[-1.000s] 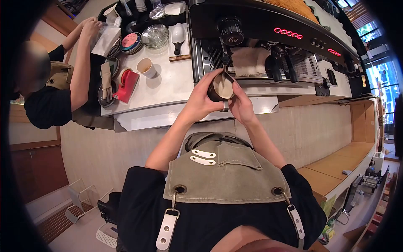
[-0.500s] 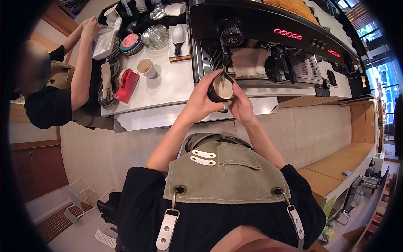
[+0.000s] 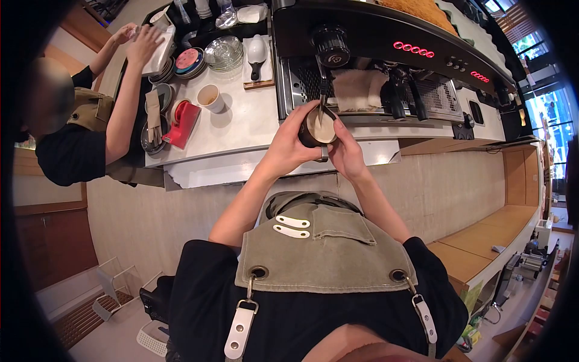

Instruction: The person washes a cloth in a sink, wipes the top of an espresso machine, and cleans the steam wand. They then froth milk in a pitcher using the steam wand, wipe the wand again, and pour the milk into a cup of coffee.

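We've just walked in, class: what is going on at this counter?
The person's left hand and right hand hold a dark pitcher of pale, milky liquid at the espresso machine, with the steam wand dipping into it. A paper cup stands on the counter. At the left, a co-worker has both hands by a white packet.

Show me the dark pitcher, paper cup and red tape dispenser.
Dark pitcher (image 3: 309, 138): head view, outer wall.
Paper cup (image 3: 215, 105): head view, outer side below the rim.
Red tape dispenser (image 3: 183, 126): head view, middle of its red body.
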`<state>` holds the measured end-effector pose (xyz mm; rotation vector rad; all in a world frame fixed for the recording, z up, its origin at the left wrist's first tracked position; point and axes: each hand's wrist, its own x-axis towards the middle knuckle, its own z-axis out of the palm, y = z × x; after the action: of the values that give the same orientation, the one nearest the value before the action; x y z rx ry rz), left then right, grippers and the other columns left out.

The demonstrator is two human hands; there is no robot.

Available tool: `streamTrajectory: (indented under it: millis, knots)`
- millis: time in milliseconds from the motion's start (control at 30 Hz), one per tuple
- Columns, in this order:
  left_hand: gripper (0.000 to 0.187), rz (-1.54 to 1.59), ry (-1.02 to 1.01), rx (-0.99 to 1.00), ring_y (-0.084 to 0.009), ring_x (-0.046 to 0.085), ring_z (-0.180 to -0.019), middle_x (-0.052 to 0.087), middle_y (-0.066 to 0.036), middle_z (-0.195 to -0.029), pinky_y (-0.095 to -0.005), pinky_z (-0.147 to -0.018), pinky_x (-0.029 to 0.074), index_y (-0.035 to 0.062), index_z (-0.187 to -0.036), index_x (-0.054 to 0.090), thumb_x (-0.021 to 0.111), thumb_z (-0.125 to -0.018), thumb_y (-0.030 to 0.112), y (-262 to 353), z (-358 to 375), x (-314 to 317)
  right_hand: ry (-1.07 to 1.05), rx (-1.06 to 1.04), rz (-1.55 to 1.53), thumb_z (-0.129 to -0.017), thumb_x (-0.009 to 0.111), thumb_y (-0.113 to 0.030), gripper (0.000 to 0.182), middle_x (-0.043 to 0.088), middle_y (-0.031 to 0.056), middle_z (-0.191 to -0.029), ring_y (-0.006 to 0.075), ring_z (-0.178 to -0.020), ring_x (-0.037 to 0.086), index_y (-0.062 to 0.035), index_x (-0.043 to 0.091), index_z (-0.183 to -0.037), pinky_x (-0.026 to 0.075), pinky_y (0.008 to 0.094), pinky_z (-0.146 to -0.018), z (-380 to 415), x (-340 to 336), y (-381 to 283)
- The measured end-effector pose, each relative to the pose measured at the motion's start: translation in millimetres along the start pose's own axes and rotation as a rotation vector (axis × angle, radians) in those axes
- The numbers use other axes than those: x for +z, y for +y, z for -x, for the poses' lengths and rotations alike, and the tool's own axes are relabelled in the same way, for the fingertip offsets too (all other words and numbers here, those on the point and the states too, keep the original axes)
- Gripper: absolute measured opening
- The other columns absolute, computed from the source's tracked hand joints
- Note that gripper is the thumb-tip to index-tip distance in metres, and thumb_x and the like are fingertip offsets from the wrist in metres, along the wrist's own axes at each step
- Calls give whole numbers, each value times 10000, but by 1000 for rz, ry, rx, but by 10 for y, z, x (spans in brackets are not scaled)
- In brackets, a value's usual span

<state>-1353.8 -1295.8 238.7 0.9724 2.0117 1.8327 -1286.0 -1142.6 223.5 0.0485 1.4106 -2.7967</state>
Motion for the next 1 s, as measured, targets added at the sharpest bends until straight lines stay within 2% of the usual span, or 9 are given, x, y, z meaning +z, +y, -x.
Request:
streamTrajectory:
  millis: [267,467,633,733,833,933,1000]
  knots:
    - [867,2,-2,2,-194,553,-1166,555,-114,-1272,-318,-1030,430,11,-1447,390,694,-638,-41,2,-1,1,-18,4,1,-1044,407,-355,548,530,18,-1333,90,-1157,517,-55,338,-1496,437,230,-855,-7,-21,7]
    - [868,-1,3,15,-195,551,-1169,556,-111,-1274,-319,-1035,424,7,-1442,392,716,-638,-34,-6,7,6,1,-1,28,-1038,419,-376,552,556,-24,-1255,43,-1014,516,-65,351,-1490,405,204,-745,-6,-30,26]
    - [865,-2,-1,12,-198,548,-1181,554,-116,-1282,-323,-1035,425,4,-1439,393,735,-645,-26,0,13,2,13,16,7,-1038,421,-377,547,561,-40,-1219,24,-946,493,-73,356,-1488,378,191,-711,6,-33,41]
    - [834,33,22,28,-309,547,-1177,534,-165,-1268,-374,-1024,426,34,-1407,438,774,-646,79,-1,14,18,20,19,7,-1038,420,-378,546,562,-42,-1209,23,-938,491,-75,357,-1488,378,192,-707,9,-23,38]
    - [870,24,-5,12,-202,544,-1189,548,-117,-1289,-324,-1045,417,5,-1444,383,707,-637,-39,-11,14,6,30,16,5,-1039,417,-379,544,564,-44,-1198,23,-930,489,-78,360,-1487,378,195,-705,14,0,29]
    - [831,60,25,26,-315,538,-1189,531,-167,-1273,-376,-1029,423,38,-1409,435,779,-655,90,-25,23,21,21,13,13,-1039,413,-378,539,566,-46,-1189,23,-925,487,-81,363,-1487,377,198,-707,5,-30,45]
    - [830,55,18,15,-317,534,-1193,529,-168,-1276,-377,-1030,422,37,-1408,435,778,-655,91,-23,21,16,15,14,20,-1040,411,-376,537,567,-47,-1185,23,-924,487,-82,365,-1486,376,199,-707,1,-45,43]
